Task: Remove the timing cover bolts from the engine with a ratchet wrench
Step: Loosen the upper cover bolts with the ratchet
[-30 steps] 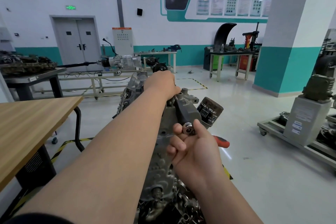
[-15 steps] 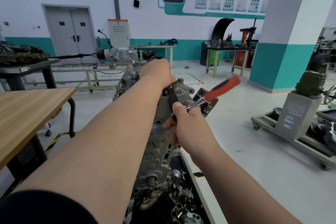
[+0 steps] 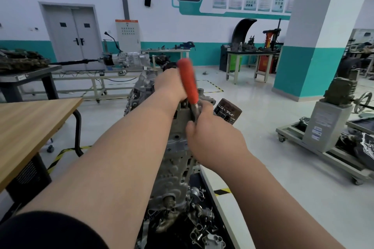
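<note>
A grey engine stands in front of me, its bolted timing cover facing up along the middle of the view. My left hand grips the engine's far top end. My right hand grips the metal head end of a ratchet wrench against the cover's upper part. The wrench's red handle points up and away, blurred by motion. The bolt under the wrench head is hidden by my right hand.
A dark oil filter sticks out on the engine's right. Loose metal parts lie in a tray at the engine's foot. A wooden table stands at the left, an equipment cart at the right, a pillar behind.
The wrench's red handle has swung from low at the right, up past the right side, to nearly upright. My right hand has stayed at the wrench head; my left hand has kept its grip.
</note>
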`<state>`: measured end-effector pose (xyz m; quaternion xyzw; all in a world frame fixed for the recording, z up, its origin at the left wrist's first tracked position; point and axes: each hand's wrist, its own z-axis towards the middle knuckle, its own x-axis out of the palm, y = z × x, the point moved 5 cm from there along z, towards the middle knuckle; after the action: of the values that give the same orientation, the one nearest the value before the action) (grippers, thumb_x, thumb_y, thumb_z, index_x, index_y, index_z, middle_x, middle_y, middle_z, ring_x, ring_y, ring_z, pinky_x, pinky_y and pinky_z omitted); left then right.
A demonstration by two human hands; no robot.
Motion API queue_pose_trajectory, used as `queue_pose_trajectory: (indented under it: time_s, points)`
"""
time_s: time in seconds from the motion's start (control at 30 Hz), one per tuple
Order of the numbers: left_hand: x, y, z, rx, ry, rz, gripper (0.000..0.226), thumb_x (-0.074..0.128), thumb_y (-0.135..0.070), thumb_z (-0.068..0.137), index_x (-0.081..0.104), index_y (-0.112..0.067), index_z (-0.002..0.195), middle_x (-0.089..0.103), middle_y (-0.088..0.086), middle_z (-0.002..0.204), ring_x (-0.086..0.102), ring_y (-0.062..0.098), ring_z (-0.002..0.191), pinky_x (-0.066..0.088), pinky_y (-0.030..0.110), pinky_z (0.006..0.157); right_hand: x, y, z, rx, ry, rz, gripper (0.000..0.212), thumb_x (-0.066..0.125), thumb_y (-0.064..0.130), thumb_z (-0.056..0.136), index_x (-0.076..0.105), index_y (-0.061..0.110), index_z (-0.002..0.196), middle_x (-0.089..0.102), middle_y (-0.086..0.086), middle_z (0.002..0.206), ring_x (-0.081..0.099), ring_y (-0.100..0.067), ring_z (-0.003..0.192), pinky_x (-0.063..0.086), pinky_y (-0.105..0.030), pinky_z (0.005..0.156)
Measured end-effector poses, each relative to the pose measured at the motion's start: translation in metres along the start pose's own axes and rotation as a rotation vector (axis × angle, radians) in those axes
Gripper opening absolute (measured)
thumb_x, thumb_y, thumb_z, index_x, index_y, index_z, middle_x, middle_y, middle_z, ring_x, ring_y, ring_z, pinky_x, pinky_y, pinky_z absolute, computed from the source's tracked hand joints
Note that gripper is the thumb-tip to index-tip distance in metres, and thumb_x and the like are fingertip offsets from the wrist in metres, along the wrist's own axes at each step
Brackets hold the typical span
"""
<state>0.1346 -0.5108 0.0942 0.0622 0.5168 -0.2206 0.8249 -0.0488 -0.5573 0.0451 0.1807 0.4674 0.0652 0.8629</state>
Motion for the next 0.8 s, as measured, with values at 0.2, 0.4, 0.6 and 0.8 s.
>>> queue_pose_trajectory:
  time_s: [0.2, 0.4, 0.6, 0.8]
  points:
    - [-0.006, 0.001, -0.002, 0.019, -0.062, 0.061, 0.033, 0.058, -0.053, 0.080, 0.063, -0.025, 0.098, 0.064, -0.003, 0.092, 0.059, 0.021, 0.082, 0.039, 0.027, 0.055, 0.023, -0.016, -0.003, 0.386, 0.164, 1.126, 0.020, 0.043, 0.031, 0.099, 0.047, 0.015, 0.110, 0.057, 0.000, 0.055, 0.045, -0.017, 0.040, 0.038, -0.027, 0.047]
    - [-0.007, 0.002, -0.003, 0.000, -0.040, -0.002, 0.028, 0.057, -0.053, 0.077, 0.067, -0.030, 0.088, 0.067, -0.009, 0.088, 0.062, 0.017, 0.082, 0.041, 0.025, 0.055, 0.033, -0.003, -0.016, 0.609, 0.264, 1.980, 0.026, 0.037, 0.036, 0.103, 0.047, 0.015, 0.093, 0.050, 0.001, 0.057, 0.031, -0.012, 0.037, 0.037, -0.023, 0.039]
    - [-0.007, 0.002, -0.004, -0.002, -0.083, -0.017, 0.029, 0.056, -0.054, 0.075, 0.068, -0.029, 0.083, 0.067, -0.010, 0.083, 0.061, 0.014, 0.077, 0.030, 0.022, 0.048, 0.027, 0.005, -0.023, 0.654, 0.413, 2.812, 0.046, 0.035, 0.036, 0.100, 0.053, 0.003, 0.073, 0.052, 0.002, 0.067, 0.041, -0.011, 0.036, 0.041, -0.020, 0.043]
    - [-0.005, 0.002, -0.003, 0.001, -0.077, 0.026, 0.025, 0.058, -0.052, 0.077, 0.068, -0.030, 0.085, 0.067, -0.010, 0.081, 0.060, 0.013, 0.074, 0.030, 0.022, 0.048, 0.033, 0.018, -0.031, 0.750, 0.426, 2.827, 0.039, 0.038, 0.034, 0.096, 0.052, 0.004, 0.074, 0.052, 0.001, 0.065, 0.042, -0.013, 0.036, 0.043, -0.024, 0.040]
